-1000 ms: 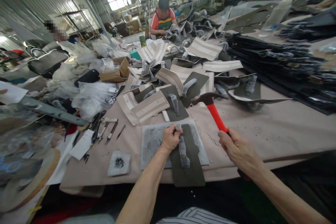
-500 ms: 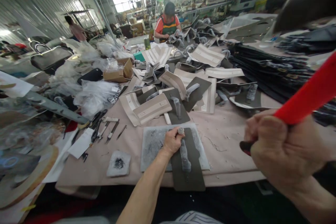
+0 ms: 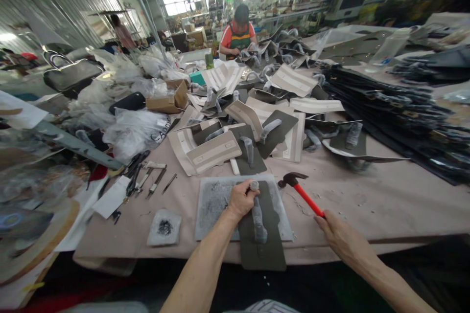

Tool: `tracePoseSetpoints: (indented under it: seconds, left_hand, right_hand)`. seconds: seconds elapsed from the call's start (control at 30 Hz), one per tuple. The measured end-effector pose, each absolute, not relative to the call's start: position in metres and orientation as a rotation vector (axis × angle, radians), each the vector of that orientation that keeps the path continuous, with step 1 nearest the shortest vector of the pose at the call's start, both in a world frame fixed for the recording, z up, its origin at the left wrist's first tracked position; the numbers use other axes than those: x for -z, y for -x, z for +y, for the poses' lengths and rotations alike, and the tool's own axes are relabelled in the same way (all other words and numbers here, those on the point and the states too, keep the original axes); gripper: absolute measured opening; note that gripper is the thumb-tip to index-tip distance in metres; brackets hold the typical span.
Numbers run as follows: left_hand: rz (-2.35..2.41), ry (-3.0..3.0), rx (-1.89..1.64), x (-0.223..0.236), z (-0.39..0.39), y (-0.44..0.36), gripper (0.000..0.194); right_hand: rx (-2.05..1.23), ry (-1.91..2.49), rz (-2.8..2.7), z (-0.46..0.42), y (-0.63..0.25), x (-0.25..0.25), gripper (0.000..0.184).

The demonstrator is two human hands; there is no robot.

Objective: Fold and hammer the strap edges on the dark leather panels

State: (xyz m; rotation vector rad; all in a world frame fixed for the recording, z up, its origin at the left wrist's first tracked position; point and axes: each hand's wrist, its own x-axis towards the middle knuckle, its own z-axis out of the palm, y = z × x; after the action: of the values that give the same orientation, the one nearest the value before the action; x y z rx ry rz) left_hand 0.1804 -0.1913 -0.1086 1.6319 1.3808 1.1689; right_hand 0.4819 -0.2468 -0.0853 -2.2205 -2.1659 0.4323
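My left hand point(image 3: 240, 200) is closed round a small metal punch point(image 3: 253, 186) that stands upright on the top end of a dark grey leather piece point(image 3: 270, 244). That piece lies on a scuffed grey cutting mat point(image 3: 215, 203) and carries a wrapped strap point(image 3: 258, 217) along its middle. My right hand point(image 3: 340, 235) grips the red handle of a hammer point(image 3: 301, 190). The hammer's dark head is low, just right of the mat and a short way from the punch.
Scissors, tweezers and an awl point(image 3: 147, 176) lie left of the mat, with a small pad point(image 3: 164, 227) of dark bits in front. Many cut beige and grey leather pieces point(image 3: 257, 122) cover the table behind. A stack of dark pieces point(image 3: 396, 102) runs along the right. A person in a red shirt point(image 3: 238, 34) works at the far end.
The hammer was near the punch, swung up high close to the camera, and has now come back down beside the mat. My left hand has kept the punch in place.
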Motion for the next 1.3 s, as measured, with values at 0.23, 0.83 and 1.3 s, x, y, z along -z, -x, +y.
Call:
tracePoseSetpoints:
  seconds: [0.23,0.83,1.3]
  left_hand:
    - [1.407,-1.500,-1.213,0.106,-0.192,-0.185,0.007]
    - [1.231,-1.187,-1.546,0.011,-0.179,-0.171,0.018]
    - [1.149,-1.133,-1.279,0.101,-0.190,-0.183,0.019]
  right_hand:
    - [-0.059,1.386,-2.473,-0.243,-0.405,0.061,0.045]
    - [-0.490,1.839,-2.303,-0.224,-0.337,0.019,0.023]
    - [-0.862,1.647,-1.884,-0.241,-0.360,0.061,0.048]
